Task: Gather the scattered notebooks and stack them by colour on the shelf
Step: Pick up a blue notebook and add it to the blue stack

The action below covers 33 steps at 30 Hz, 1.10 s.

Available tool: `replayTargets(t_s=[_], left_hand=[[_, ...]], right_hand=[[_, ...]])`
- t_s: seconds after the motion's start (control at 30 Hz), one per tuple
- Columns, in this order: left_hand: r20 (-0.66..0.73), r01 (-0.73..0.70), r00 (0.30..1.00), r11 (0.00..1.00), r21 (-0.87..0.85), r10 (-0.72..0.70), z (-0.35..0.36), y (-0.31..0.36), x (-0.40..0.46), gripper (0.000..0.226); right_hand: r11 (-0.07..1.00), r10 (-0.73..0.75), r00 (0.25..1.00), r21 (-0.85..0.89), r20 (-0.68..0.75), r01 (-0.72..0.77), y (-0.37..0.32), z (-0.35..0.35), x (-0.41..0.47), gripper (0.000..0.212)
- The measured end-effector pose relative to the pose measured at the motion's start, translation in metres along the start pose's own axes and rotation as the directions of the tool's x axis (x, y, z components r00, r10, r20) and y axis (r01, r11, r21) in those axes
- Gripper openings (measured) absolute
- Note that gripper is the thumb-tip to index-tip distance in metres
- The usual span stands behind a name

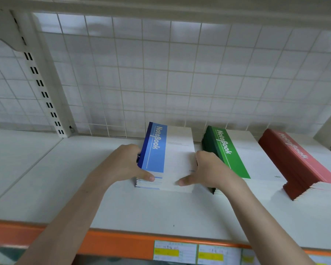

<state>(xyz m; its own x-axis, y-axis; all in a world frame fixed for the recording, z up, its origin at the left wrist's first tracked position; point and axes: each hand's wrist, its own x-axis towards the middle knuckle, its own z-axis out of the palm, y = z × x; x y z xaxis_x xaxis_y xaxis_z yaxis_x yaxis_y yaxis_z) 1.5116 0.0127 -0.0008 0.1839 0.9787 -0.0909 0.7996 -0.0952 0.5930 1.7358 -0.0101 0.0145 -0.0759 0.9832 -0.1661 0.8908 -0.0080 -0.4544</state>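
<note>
Nearest the camera, at six o'clock, price labels (197, 252) are fixed to the orange front rail (115, 243) of the shelf (69, 192). Above the rail, two bare forearms are stretched over the white board toward the blue notebook stack (167, 155), which is set at the centre of the view. The left hand (125, 162) is laid against the stack's nine o'clock side, its thumb pressed on the near edge and its fingers curled round the spine. The right hand (208, 168) is placed at the three o'clock side in the same way, thumb on the near edge; its fingers are hidden behind the stack, so how they lie cannot be told. The stack appears to be clasped from both sides so that its edges are squared and kept from fanning out.

Toward three o'clock, just beside the right hand, a green notebook stack (231, 153) is set, and farther toward three o'clock a red notebook stack (302, 165) is laid apart from it. Colours are thus kept in separate piles along the wire grid back (161, 73), and the sorting is judged close to finished
</note>
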Motion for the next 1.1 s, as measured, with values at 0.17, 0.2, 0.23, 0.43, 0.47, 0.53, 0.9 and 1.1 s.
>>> replayTargets(t_s=[0.17,0.2,0.23,0.43,0.47,0.53,0.9,1.1], left_hand=[[0.068,-0.013,0.997,0.997,-0.071,0.018,0.004,-0.008,-0.006,0.055],[0.076,-0.018,0.997,0.999,-0.049,0.022,0.005,-0.01,-0.006,0.052],[0.073,-0.026,0.997,0.999,-0.025,0.028,0.007,-0.011,-0.006,0.047],[0.021,-0.062,0.998,0.998,-0.014,0.063,0.008,-0.013,-0.004,0.035],[0.018,-0.061,0.998,0.998,-0.03,0.061,0.008,-0.014,-0.003,0.035],[0.015,-0.057,0.998,0.998,-0.035,0.058,0.008,-0.014,-0.002,0.035],[0.035,-0.021,0.999,1.0,0.006,0.021,0.014,-0.02,-0.003,0.043],[0.034,-0.039,0.999,0.999,0.022,0.038,0.013,-0.02,-0.001,0.039]], right_hand=[[0.991,0.004,1.0,0.134,0.008,-0.005,0.0,0.015,-0.007,0.064],[0.99,0.013,1.0,0.138,0.0,-0.012,-0.001,0.017,-0.007,0.065],[0.989,0.023,1.0,0.146,-0.011,-0.021,-0.002,0.017,-0.006,0.065],[0.991,0.029,0.999,0.135,-0.038,-0.023,-0.001,0.016,-0.001,0.064],[0.992,0.029,0.999,0.126,-0.045,-0.023,-0.001,0.017,0.0,0.064],[0.993,0.031,0.998,0.114,-0.06,-0.024,0.0,0.016,0.0,0.063],[0.992,0.064,0.995,0.111,-0.071,-0.056,0.004,0.03,-0.002,0.057],[0.999,0.041,0.994,0.039,-0.101,-0.037,0.008,0.032,0.002,0.053]])
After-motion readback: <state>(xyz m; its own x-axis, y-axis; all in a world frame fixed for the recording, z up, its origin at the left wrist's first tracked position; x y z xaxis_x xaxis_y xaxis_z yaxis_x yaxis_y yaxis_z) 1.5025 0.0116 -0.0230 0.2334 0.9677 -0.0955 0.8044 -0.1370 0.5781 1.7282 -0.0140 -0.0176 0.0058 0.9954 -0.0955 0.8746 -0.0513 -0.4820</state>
